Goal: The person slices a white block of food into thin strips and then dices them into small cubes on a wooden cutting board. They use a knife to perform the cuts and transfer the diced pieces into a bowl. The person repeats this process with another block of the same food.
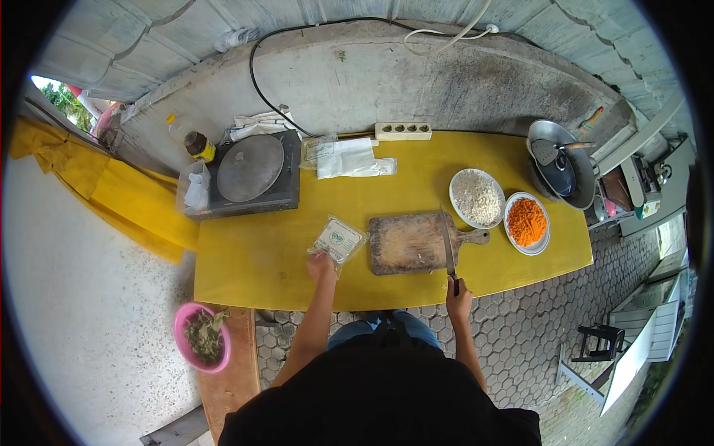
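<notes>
My left hand (322, 266) grips the near corner of a clear plastic packet (337, 240) with a printed label, at the yellow table's front left of centre. In my right hand (459, 298) is the dark handle of a kitchen knife (448, 242); its blade points away from me, over the right part of a worn wooden cutting board (410, 243). Small pale scraps lie on the board. Beyond its handle stands a plate of white shredded or chopped food (477, 198), and right of that a plate of chopped orange food, apparently carrot (526, 223).
A black stove (290, 184) with a round metal lid (251, 167) stands back left, beside an oil bottle (199, 146). White plastic bags (354, 159) and a power strip (403, 131) lie behind. A large metal pan (583, 178) is at right; a pink basin (178, 329) of leaves sits lower left.
</notes>
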{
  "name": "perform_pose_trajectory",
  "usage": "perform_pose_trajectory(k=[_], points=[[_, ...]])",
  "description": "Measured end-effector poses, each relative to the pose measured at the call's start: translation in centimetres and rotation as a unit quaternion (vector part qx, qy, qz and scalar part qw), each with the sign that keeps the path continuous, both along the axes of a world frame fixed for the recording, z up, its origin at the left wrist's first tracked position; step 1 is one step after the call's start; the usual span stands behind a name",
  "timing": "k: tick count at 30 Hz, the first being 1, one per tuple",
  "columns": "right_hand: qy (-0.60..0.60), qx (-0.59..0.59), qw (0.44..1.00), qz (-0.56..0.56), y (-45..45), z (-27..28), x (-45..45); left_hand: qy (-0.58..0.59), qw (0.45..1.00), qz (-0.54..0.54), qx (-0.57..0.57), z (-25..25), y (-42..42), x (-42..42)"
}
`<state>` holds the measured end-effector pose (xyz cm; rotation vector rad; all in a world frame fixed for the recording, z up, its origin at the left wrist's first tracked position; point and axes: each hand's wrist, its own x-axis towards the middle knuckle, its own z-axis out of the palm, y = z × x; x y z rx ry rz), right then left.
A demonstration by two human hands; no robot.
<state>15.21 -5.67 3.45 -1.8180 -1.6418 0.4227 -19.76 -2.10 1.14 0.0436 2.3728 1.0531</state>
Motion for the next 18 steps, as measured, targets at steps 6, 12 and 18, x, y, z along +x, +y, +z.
perform_pose_trajectory(k=[6,12,18], points=[[0.012,-0.018,1.000,0.014,1.0,1.2,-0.8,0.142,0.980,-0.135,-0.019,-0.4,-0.3,-2.2],[0.014,0.021,0.999,0.041,1.5,0.8,-1.1,0.187,0.945,-0.214,0.163,5.8,-1.7,-1.4],[0.021,0.013,0.999,0.044,1.8,1.2,-1.1,0.327,0.919,-0.219,0.030,13.7,-2.3,-1.7]])
